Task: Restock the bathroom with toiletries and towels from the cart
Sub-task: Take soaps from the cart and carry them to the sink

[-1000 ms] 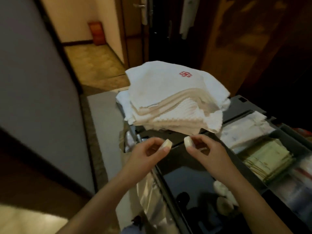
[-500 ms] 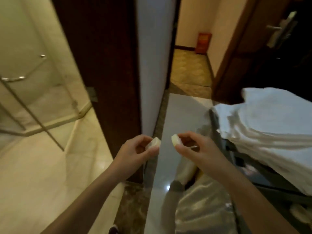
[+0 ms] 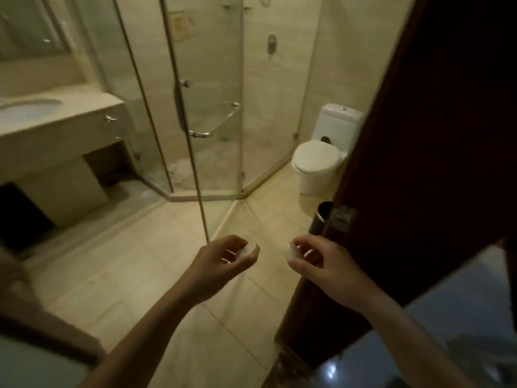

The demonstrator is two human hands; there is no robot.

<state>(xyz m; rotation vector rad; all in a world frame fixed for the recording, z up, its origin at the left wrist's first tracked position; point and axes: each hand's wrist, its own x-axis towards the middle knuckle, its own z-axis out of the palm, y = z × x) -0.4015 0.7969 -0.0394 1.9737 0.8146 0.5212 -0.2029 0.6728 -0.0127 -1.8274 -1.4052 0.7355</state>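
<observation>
My left hand pinches a small white wrapped soap between thumb and fingers. My right hand holds a second small white soap the same way. Both hands are raised side by side over the beige tiled bathroom floor, just inside the doorway. The vanity counter with its sink is at the far left. The cart and the towels are out of view.
A dark wooden door stands open on my right. A glass shower enclosure fills the middle, with a towel bar on its door. A white toilet and a dark waste bin sit by the door.
My view has swung left from the cart and towels, past the door edge, into the bathroom. Both hands still hold their soaps, now slightly further apart.
</observation>
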